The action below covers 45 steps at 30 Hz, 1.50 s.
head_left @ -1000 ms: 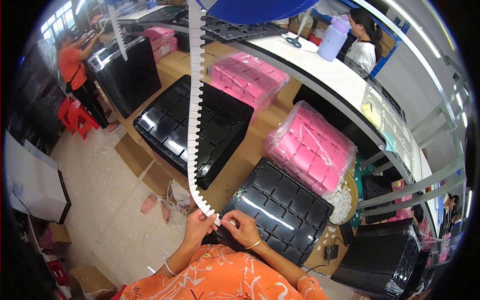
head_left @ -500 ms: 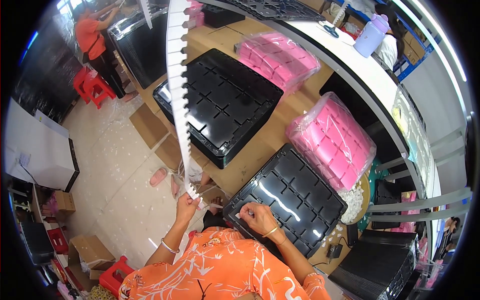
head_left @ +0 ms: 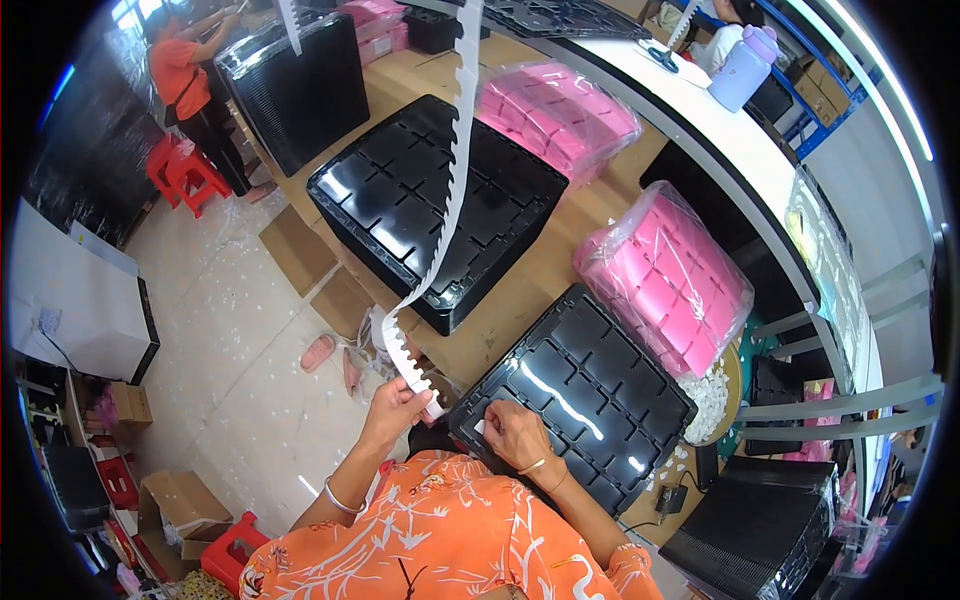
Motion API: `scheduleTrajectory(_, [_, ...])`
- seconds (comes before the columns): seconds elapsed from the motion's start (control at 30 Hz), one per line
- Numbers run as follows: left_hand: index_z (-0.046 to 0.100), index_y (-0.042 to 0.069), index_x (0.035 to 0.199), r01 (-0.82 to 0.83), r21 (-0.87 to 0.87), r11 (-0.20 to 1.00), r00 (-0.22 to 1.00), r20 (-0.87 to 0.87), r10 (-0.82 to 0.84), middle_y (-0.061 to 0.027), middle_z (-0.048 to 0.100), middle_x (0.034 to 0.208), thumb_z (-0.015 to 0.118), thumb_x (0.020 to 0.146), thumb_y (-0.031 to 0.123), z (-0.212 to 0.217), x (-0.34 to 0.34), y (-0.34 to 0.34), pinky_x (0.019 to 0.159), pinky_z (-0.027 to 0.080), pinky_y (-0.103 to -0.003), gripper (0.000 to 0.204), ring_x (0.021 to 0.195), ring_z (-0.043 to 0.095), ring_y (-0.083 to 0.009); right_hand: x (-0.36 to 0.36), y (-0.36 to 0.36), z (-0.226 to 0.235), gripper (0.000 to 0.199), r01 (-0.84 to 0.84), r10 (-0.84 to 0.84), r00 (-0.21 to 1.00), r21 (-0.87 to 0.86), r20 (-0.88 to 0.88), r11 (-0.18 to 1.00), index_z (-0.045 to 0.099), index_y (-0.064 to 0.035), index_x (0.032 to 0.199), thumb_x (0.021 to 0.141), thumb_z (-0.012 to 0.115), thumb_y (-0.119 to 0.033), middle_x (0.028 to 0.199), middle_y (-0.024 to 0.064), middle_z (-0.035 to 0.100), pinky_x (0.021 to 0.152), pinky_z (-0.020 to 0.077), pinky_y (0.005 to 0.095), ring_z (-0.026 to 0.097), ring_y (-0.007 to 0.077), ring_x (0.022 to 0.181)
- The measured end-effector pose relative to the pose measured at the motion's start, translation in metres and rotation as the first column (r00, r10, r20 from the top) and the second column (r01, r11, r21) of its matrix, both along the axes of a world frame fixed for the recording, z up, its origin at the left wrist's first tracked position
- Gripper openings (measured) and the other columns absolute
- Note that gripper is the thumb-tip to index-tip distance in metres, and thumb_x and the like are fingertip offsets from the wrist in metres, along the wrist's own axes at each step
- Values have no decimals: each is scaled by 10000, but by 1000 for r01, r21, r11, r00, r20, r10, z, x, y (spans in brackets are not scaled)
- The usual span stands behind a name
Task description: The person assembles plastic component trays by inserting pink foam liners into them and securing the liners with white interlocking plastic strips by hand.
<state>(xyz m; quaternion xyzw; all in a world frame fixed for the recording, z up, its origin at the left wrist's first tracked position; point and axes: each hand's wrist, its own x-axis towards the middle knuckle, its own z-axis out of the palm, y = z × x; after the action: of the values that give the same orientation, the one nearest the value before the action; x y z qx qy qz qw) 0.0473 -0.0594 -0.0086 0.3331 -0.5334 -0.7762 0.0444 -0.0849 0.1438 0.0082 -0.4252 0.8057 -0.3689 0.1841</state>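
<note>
My left hand [head_left: 392, 408] grips the lower end of a long white notched strip [head_left: 447, 215] that runs up out of the top of the view. My right hand [head_left: 508, 432] presses a small white piece against the near corner of a black compartment tray [head_left: 590, 400] lying on the brown table. The two hands are a short way apart at the table's near edge. A second stack of black trays [head_left: 400, 190] sits further back behind the strip.
Two clear bags of pink parts [head_left: 668, 280] [head_left: 555, 110] lie on the table. Small white bits [head_left: 708, 392] pile at the tray's right. More black tray stacks [head_left: 300, 90] [head_left: 745, 545], cardboard boxes [head_left: 295, 250], red stools [head_left: 190, 175] and another person [head_left: 185, 85] stand around.
My right hand has left the strip's end and come down onto the near tray's corner with a white piece. My left hand keeps hold of the strip. The view has tilted down.
</note>
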Motion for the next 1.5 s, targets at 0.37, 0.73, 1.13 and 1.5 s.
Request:
scheduleTrajectory(0.37, [622, 7, 1066, 22, 10, 1000, 999, -32, -21, -59, 698, 847, 691, 928, 102, 8, -12, 7, 549, 435, -207, 182, 666, 635, -95, 9, 1, -4, 77, -69, 70, 996, 20, -57, 997, 592, -12, 845, 837, 603, -88, 804, 189, 623, 669, 520, 475, 629, 392, 746])
scheduleTrajectory(0.73, [634, 5, 1085, 44, -14, 999, 999, -27, -45, -40, 688, 870, 716, 913, 109, 19, -12, 13, 553, 431, -195, 217, 657, 599, -73, -12, 19, 9, 100, 130, -95, 859, -35, 503, 991, 594, -11, 936, 944, 625, -106, 790, 86, 637, 672, 525, 280, 659, 156, 742])
scheduleTrajectory(1.13, [631, -9, 1046, 152, 52, 987, 972, -190, -139, -44, 680, 899, 694, 907, 20, 15, -27, 41, 611, 496, -217, 156, 719, 617, -81, -13, 10, -14, 233, 181, 204, 512, -337, 834, 924, 550, -37, 1217, 1016, 572, -153, 965, 22, 616, 751, 490, 209, 585, 71, 830])
scheduleTrajectory(1.5, [613, -55, 1092, 134, 95, 986, 983, -137, -120, -100, 691, 963, 695, 923, 65, 22, -32, 47, 678, 590, -267, 222, 790, 686, -155, -9, 4, -28, 176, 147, 112, 674, -282, 730, 948, 620, -27, 1045, 990, 644, -192, 888, -30, 616, 682, 462, 193, 557, 39, 764])
